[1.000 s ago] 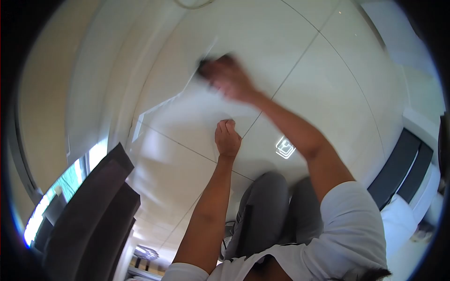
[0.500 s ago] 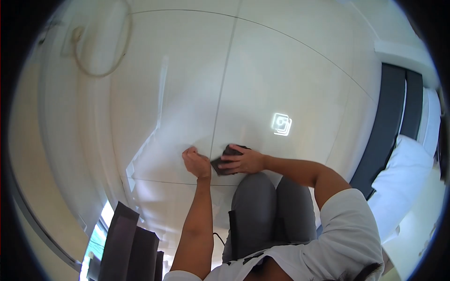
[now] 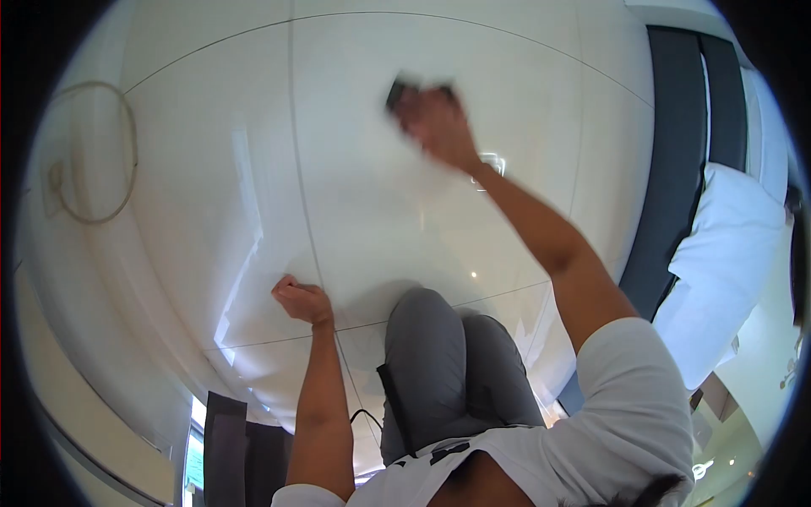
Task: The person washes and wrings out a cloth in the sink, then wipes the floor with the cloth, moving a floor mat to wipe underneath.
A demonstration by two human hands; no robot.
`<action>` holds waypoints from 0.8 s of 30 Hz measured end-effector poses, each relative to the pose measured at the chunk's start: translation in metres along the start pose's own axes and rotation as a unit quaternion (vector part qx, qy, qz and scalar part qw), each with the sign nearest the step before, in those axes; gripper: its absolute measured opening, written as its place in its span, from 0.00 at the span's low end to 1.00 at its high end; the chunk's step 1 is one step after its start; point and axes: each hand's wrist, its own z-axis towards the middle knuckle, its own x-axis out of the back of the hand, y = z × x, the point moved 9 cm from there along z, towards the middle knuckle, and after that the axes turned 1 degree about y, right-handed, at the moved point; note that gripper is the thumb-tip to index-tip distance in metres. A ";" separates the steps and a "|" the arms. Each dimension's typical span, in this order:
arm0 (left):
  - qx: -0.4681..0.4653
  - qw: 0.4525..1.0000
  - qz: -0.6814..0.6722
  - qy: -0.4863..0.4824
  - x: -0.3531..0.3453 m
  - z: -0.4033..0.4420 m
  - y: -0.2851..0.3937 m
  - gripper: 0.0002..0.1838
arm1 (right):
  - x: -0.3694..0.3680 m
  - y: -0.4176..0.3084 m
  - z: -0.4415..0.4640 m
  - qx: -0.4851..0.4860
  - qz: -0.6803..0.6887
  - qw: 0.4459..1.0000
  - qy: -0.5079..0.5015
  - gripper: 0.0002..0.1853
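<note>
My right hand [image 3: 439, 127] is stretched far forward over the glossy tiled floor [image 3: 363, 220], blurred by motion. Its fingers are on a dark cloth-like object [image 3: 400, 95], whose edges show beyond the fingertips. Closer to my body and to the left, my left hand [image 3: 302, 301] rests on the tiles with its fingers curled in; nothing shows in it. My grey-clad knees [image 3: 427, 338] are on the floor to the right of my left forearm.
A looped pale cable [image 3: 133, 152] hangs at the far left by the wall. On the right stands a dark padded panel [image 3: 672, 169] with a white pillow [image 3: 710, 262] beside it. Dark hanging fabric [image 3: 226, 452] is at the lower left.
My right hand first came back close to my knees with the dark object, then went far forward again. My left hand stays low and curled. The view has shifted to the right.
</note>
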 end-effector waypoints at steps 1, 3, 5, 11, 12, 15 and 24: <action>-0.007 1.000 -0.006 -0.003 0.000 -0.002 0.003 0.17 | 0.002 -0.030 -0.051 0.044 0.083 0.995 -0.023 0.19; -0.002 0.999 0.028 0.019 0.004 -0.002 0.007 0.15 | 0.004 -0.083 -0.170 0.139 0.116 0.979 -0.090 0.21; -0.013 0.999 0.028 0.022 0.000 -0.003 0.006 0.14 | 0.018 -0.093 -0.264 0.243 0.226 0.929 -0.164 0.23; -0.036 0.997 0.058 0.038 0.005 -0.004 0.014 0.08 | 0.000 0.060 -0.190 0.263 0.087 0.960 -0.032 0.16; -0.035 0.996 0.076 0.039 0.006 -0.004 0.015 0.09 | 0.000 0.113 -0.159 0.190 0.033 0.979 -0.064 0.17; -0.009 0.994 0.097 0.043 0.005 -0.002 0.009 0.09 | 0.007 0.277 -0.117 -0.123 0.087 0.973 0.175 0.21; 0.038 0.985 0.165 0.041 0.001 -0.004 0.004 0.06 | 0.011 0.181 -0.358 -0.317 0.091 0.935 0.126 0.27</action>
